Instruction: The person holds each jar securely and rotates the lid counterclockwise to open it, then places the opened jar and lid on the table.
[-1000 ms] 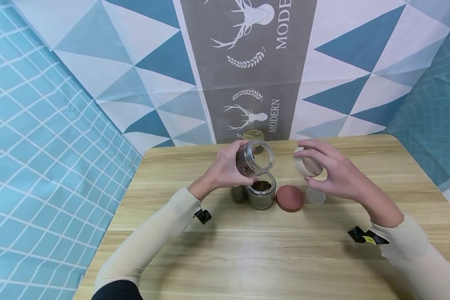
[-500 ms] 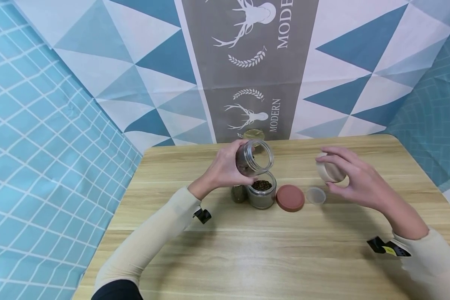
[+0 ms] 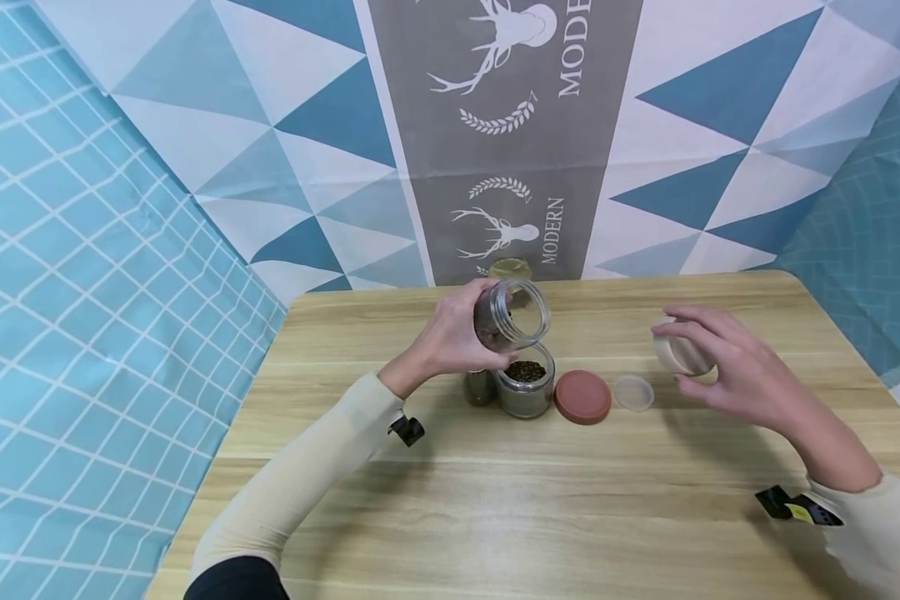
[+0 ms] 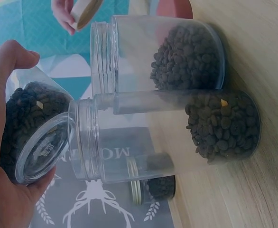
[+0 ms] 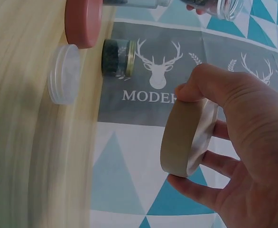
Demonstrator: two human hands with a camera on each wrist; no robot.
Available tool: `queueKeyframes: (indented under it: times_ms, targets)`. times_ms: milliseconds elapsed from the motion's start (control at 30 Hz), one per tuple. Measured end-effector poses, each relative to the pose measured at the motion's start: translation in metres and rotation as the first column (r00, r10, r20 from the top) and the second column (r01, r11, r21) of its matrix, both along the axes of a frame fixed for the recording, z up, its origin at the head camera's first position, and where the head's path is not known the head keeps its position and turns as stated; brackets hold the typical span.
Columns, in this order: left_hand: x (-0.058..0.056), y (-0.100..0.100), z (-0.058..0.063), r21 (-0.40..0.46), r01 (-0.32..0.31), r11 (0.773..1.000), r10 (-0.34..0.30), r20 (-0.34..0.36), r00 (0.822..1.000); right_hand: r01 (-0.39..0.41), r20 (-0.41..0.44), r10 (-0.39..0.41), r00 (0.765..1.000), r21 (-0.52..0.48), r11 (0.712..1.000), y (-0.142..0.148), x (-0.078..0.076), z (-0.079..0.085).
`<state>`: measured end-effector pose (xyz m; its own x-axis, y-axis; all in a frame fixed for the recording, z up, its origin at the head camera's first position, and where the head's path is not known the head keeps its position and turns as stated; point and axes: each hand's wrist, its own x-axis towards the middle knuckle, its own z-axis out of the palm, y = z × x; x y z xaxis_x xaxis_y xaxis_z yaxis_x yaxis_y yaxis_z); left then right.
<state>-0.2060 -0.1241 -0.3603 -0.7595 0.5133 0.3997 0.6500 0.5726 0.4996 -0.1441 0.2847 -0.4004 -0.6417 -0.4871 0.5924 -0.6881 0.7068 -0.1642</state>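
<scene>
My left hand (image 3: pixel 450 333) grips a clear jar (image 3: pixel 501 318) part filled with dark pellets. It is tilted on its side above the table, mouth open toward the right. Under it stand two open clear jars, one (image 3: pixel 525 392) with dark pellets showing and another (image 3: pixel 480 388) partly hidden by the hand. The left wrist view shows dark pellets at the bottom of both standing jars (image 4: pixel 186 61). My right hand (image 3: pixel 750 367) pinches a round beige lid (image 5: pixel 179 137) by its edge, in the air to the right, apart from the jars.
A red lid (image 3: pixel 582 397) and a translucent lid (image 3: pixel 633 392) lie on the wooden table (image 3: pixel 495 500), right of the standing jars. Behind the held jar, a small jar with a gold lid (image 3: pixel 510 269) stands near the table's back edge, before a patterned backdrop (image 3: pixel 330 167).
My right hand has moved to the right and slightly toward me with the beige lid, away from the jars. The left hand and its tilted jar have stayed in place.
</scene>
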Motion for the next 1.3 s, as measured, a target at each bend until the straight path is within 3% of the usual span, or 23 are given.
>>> queueKeyframes:
  times_ms: [200, 433, 567, 800, 1133, 1300]
  targets:
    - [0.000, 0.001, 0.002, 0.002, 0.005, 1.000, -0.005, 0.000, 1.000, 0.027, 0.081, -0.034, 0.996, 0.080, 0.996, 0.005, -0.002, 0.002]
    - [-0.001, 0.004, 0.001, 0.007, 0.011, 1.000, -0.011, 0.003, 1.000, 0.048, 0.218, -0.076, 0.973, 0.135, 0.990, 0.011, -0.004, -0.005]
    - [-0.001, 0.005, 0.000, 0.011, 0.014, 1.000, -0.014, 0.006, 1.000, 0.057, 0.296, -0.103, 0.950, 0.159, 0.986, 0.011, -0.006, -0.013]
    - [-0.001, 0.005, 0.001, 0.005, 0.003, 1.000, -0.003, 0.010, 1.000, 0.058, 0.439, -0.157, 0.884, 0.231, 0.971, 0.012, -0.010, -0.021]
    - [0.000, 0.005, 0.002, 0.011, 0.006, 1.000, -0.006, 0.010, 1.000, 0.043, 0.535, -0.191, 0.823, 0.276, 0.960, 0.011, -0.014, -0.024]
    - [0.001, 0.006, 0.002, 0.013, 0.005, 1.000, -0.005, 0.015, 1.000, 0.040, 0.554, -0.208, 0.807, 0.300, 0.953, 0.013, -0.015, -0.027]
